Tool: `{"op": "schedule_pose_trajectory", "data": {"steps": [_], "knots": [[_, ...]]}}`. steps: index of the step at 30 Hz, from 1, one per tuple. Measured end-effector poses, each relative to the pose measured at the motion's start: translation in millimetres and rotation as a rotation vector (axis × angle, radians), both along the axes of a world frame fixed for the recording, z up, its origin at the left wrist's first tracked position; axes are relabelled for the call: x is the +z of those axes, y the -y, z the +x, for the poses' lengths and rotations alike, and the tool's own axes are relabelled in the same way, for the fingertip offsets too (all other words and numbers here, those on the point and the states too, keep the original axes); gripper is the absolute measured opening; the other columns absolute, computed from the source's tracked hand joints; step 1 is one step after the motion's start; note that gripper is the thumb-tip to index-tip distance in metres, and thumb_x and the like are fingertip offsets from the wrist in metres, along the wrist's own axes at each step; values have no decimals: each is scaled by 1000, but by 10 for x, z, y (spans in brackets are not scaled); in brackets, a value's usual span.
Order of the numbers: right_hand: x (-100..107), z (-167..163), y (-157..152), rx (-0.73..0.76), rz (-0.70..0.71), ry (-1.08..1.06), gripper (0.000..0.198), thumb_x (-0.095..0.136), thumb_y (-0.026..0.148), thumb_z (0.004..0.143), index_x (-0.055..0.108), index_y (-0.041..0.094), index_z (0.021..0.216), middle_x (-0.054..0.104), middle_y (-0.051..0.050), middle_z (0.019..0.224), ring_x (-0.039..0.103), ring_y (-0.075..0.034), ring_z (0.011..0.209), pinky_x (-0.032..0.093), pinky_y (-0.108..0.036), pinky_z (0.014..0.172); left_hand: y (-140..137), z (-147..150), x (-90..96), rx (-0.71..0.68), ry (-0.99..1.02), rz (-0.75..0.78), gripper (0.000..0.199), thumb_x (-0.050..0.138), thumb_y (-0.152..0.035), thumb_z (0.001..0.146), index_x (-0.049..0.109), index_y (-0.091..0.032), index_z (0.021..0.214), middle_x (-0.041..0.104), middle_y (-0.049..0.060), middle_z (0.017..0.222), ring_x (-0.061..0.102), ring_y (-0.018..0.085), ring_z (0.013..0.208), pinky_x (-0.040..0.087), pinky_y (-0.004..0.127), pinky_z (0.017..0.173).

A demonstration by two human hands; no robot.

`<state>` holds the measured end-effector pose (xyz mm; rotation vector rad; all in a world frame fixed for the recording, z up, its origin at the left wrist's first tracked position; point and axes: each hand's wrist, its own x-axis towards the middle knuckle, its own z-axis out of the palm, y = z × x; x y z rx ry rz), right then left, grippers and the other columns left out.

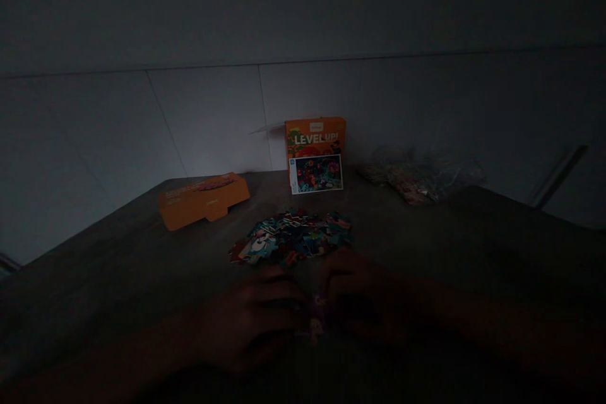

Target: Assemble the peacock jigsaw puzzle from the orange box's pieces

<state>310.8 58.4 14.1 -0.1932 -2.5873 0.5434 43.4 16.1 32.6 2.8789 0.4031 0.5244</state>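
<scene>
A few joined-looking puzzle pieces (pixel 316 314), purple and pale, lie at the lower centre of the frame, between the person's two hands; in the dimness their outlines are hard to make out. The left hand (pixel 258 312) comes in from the lower left and the right hand (pixel 362 297) from the lower right, fingers curled toward the pieces. How far each grip is closed, and whether it has hold of a piece, cannot be told — shadow hides the fingertips. Just beyond the hands, at the centre, spreads a pile of loose pieces (pixel 293 238) on the grey table (pixel 113 265). Behind it an orange "LEVEL UP!" box (pixel 315 129) stands upright, a picture card (pixel 316 174) before its lower half. An orange carton (pixel 203 201) lies left of centre; clear plastic bags (pixel 421 180) sit at the right — near the pale wall (pixel 213 113).
</scene>
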Motion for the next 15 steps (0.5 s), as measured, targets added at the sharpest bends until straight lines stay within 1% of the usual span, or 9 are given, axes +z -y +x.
{"op": "schedule_pose_trajectory", "data": {"steps": [3,7,11,15], "knots": [[15,-3,3,11,7,4,14,61,19,73,60,17,87,59,-8,94,55,-20,86,45,-32,75,-5,-12,-31,-5,1,-10,39,53,-8,86,59,-18,124,66,11,118,60,24,107,50,43,94],[41,1,6,20,19,41,16,61,17,72,61,17,89,60,-7,92,55,-20,85,44,-32,75,0,-29,-60,25,-18,-27,40,54,-9,87,58,-21,124,64,10,119,59,24,106,50,42,91],[53,1,8,40,11,46,15,60,19,74,63,17,89,60,-6,88,54,-20,82,43,-32,73,9,-28,-43,35,-29,-36,35,53,-11,87,59,-19,121,64,10,115,59,24,102,50,41,90],[25,-3,-2,50,24,22,16,58,20,73,62,17,88,59,-7,87,54,-20,81,42,-33,73,9,-24,-28,50,-41,-34,35,54,-10,86,59,-19,119,64,10,112,58,25,101,50,40,89]]}}
